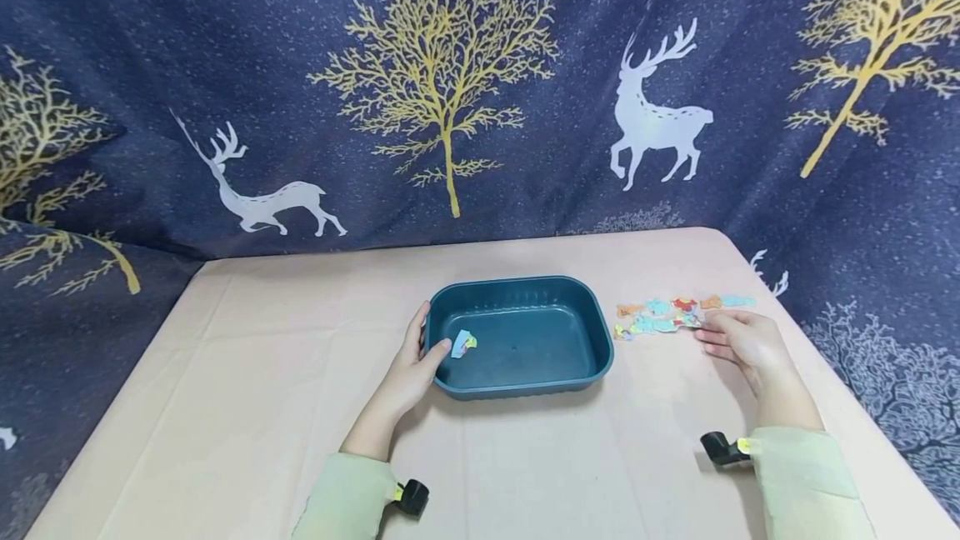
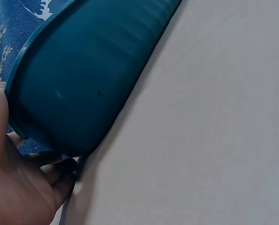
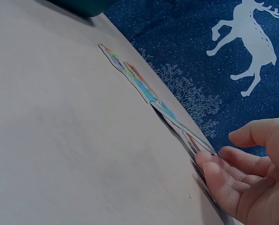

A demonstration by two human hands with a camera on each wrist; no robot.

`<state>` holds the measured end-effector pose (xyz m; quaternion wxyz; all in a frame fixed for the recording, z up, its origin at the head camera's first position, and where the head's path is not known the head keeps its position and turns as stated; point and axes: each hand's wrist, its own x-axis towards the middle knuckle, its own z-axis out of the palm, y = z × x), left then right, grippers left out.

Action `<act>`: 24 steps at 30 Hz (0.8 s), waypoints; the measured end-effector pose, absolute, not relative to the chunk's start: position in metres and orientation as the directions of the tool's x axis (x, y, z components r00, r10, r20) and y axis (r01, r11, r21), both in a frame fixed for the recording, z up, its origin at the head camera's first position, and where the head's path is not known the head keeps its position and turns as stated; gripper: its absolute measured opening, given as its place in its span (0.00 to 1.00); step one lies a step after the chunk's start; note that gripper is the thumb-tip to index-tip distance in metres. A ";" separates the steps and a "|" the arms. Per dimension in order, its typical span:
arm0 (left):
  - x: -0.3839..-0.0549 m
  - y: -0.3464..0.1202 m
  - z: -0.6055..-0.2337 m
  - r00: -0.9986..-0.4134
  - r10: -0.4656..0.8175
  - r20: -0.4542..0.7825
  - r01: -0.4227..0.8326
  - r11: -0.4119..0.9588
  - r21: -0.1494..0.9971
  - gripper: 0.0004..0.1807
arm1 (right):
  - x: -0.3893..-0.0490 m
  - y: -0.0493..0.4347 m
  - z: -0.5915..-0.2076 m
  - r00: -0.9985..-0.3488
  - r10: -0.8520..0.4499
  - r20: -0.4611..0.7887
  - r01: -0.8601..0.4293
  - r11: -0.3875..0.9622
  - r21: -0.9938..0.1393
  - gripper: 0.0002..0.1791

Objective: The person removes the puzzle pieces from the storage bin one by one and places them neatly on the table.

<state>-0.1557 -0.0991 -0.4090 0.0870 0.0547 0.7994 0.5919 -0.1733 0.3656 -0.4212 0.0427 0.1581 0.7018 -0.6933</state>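
Note:
A dark teal plastic basin stands on the table, its left end gripped by my left hand, thumb over the rim and fingers outside. In the left wrist view the basin's outer wall is close to the left hand. Inside, near the thumb, lies a small blue and yellow paper cutout. To the right, my right hand pinches the edge of a colourful cutout strip. In the right wrist view this strip is raised at the right hand's fingertips.
More colourful cutouts lie in two rows right of the basin, close to the table's right edge. A pale cloth covers the table. Behind it hangs a dark blue curtain with deer and trees. Each wrist carries a small black camera.

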 end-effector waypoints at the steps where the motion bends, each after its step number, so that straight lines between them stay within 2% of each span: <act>1: -0.156 -0.099 -0.409 -0.979 0.190 -0.075 -0.017 0.293 0.956 0.36 | -0.173 0.366 -0.421 -0.946 0.165 -0.279 0.280 -0.017 -0.960 0.20; 8: -0.155 -0.099 -0.408 -0.978 0.194 -0.081 -0.022 0.290 0.957 0.36 | -0.172 0.368 -0.419 -0.946 0.169 -0.277 0.276 -0.034 -0.961 0.17; 12: -0.162 -0.102 -0.421 -0.978 0.195 -0.078 -0.021 0.280 0.960 0.36 | -0.172 0.369 -0.417 -0.948 0.173 -0.267 0.268 -0.020 -0.963 0.17; 17: -0.168 -0.103 -0.438 -0.982 0.179 -0.054 -0.003 0.276 0.961 0.36 | -0.172 0.369 -0.417 -0.950 0.170 -0.260 0.267 0.015 -0.964 0.25; 24: -0.167 -0.103 -0.440 -0.987 0.160 -0.028 0.019 0.286 0.958 0.36 | -0.173 0.369 -0.412 -0.949 0.151 -0.276 0.282 0.019 -0.959 0.36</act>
